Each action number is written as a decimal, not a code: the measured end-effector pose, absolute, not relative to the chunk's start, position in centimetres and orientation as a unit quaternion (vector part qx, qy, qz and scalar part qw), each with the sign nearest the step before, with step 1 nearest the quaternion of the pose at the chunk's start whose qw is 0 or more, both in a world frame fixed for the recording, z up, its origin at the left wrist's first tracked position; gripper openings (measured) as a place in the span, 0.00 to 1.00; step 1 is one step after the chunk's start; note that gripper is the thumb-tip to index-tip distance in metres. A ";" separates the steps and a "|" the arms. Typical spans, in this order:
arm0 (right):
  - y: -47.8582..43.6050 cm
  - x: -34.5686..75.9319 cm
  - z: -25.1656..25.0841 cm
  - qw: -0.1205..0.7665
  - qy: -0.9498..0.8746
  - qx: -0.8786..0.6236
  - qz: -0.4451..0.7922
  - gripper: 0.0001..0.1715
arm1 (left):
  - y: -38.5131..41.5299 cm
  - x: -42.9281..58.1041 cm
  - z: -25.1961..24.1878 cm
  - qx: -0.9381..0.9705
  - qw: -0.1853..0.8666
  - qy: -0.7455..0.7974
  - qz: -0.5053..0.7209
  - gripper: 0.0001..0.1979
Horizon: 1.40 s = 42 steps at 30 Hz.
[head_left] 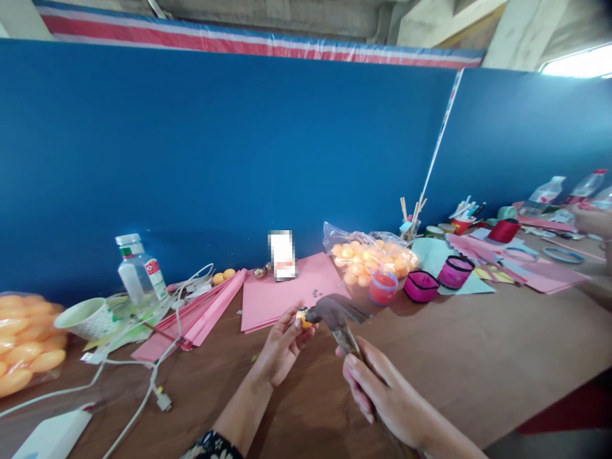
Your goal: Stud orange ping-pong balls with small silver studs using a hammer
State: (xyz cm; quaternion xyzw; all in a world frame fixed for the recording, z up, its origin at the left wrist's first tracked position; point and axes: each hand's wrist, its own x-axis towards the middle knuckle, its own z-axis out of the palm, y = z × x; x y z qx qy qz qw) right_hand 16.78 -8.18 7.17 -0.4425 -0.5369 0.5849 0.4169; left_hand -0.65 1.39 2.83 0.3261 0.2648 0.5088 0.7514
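My left hand (282, 344) pinches a small orange ball (302, 317) just above the brown table (478, 363). My right hand (377, 386) is wrapped round the handle of a claw hammer (337, 313). The hammer's dark head touches the ball from the right. Both hands hover near the middle of the table, in front of a stack of pink paper (282, 290).
A clear bag of orange balls (370, 255) lies behind the hammer, another bag (23, 344) at the far left. A water bottle (139, 271), a paper cup (88, 317) and white cables (153, 376) sit on the left. Small pink containers (421, 285), craft papers and another person's hand (593, 220) are on the right.
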 end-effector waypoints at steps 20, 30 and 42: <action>-8.4 17.5 8.4 0.436 -0.521 -0.463 0.569 0.14 | 1.5 -0.7 2.9 0.292 0.762 0.263 0.514 0.17; -8.4 17.2 7.7 0.438 -0.521 -0.469 0.563 0.14 | 1.9 -1.0 2.4 0.260 0.750 0.274 0.543 0.17; -8.1 15.7 6.8 0.459 -0.506 -0.449 0.575 0.16 | 1.9 -0.8 1.9 0.262 0.755 0.262 0.541 0.15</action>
